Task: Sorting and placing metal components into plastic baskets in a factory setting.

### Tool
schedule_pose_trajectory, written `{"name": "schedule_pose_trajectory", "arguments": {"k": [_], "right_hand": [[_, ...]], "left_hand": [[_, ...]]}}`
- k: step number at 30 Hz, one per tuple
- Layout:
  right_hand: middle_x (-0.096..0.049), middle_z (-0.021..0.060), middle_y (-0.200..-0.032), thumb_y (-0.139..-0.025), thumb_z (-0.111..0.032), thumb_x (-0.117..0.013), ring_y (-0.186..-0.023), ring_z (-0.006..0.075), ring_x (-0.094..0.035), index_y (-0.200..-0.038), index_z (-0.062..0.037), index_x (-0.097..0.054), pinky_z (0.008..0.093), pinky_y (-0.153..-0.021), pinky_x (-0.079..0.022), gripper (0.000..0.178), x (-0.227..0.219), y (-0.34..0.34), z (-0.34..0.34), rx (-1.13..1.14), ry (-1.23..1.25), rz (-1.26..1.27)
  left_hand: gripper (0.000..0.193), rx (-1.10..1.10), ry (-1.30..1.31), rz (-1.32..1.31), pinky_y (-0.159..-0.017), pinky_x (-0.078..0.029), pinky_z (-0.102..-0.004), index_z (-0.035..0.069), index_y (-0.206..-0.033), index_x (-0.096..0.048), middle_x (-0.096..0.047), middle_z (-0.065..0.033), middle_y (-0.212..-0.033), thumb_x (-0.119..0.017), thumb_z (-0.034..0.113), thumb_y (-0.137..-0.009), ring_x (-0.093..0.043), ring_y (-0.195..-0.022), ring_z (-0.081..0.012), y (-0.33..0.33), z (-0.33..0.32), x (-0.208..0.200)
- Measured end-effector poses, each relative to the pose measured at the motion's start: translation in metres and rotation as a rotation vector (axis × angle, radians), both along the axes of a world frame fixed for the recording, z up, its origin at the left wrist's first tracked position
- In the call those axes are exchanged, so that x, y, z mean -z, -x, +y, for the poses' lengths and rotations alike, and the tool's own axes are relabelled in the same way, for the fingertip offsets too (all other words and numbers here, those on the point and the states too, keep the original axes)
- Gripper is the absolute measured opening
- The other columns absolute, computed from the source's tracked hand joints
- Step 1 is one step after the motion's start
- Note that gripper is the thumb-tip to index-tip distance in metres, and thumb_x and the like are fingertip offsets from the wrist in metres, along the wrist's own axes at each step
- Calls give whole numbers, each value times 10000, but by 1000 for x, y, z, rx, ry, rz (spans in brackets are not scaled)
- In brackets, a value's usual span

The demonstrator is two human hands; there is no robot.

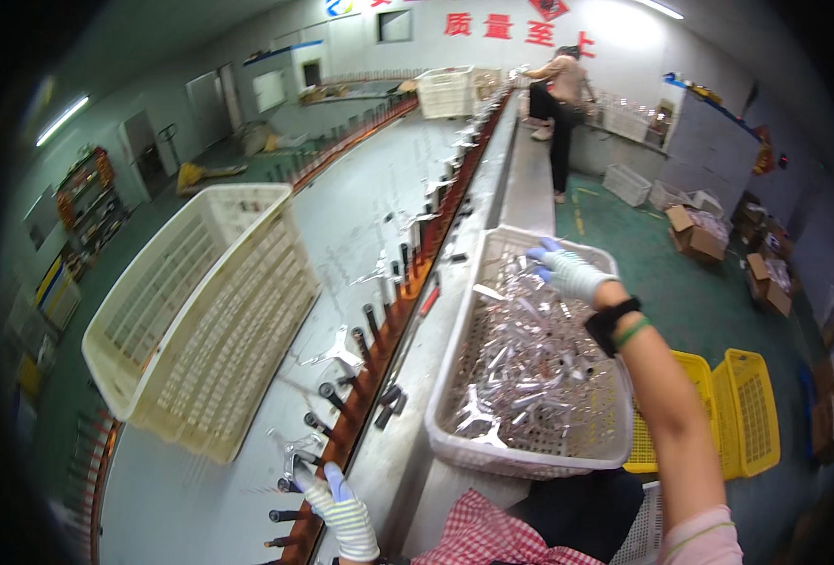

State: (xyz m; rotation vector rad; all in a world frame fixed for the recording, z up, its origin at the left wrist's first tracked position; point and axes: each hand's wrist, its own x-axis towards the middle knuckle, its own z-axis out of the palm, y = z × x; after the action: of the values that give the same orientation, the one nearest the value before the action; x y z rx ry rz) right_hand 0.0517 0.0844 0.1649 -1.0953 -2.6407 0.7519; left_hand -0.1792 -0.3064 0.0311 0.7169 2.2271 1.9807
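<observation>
My left hand (340, 504), in a white glove with blue fingertips, grips a shiny three-armed metal piece (296, 452) at a black peg on the orange rail (379, 348). My right hand (567, 270), gloved the same way, reaches over the far end of a white plastic basket (454, 358) holding several clear and shiny parts (530, 367); its fingers are spread above the heap and hold nothing I can see. Other metal pieces (340, 350) sit on pegs further along the rail.
A large empty white crate (200, 320) lies tilted on the long grey table. Yellow baskets (746, 414) stand on the green floor to my right, with cardboard boxes (695, 235) beyond. A person (563, 104) stands at the far end of the line.
</observation>
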Motion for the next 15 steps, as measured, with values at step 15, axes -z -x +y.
{"name": "schedule_pose_trajectory", "arguments": {"k": [15], "right_hand": [[-603, 179, -919, -841, -273, -493, -864, 335, -570, -963, -10, -595, 386, -778, -449, 307, 91, -23, -236, -142, -49, 146]], "left_hand": [[233, -17, -183, -88, -506, -413, -164, -28, -1078, -502, -588, -57, -792, -444, 0, -854, -502, -583, -63, -6, -6, -29]]}}
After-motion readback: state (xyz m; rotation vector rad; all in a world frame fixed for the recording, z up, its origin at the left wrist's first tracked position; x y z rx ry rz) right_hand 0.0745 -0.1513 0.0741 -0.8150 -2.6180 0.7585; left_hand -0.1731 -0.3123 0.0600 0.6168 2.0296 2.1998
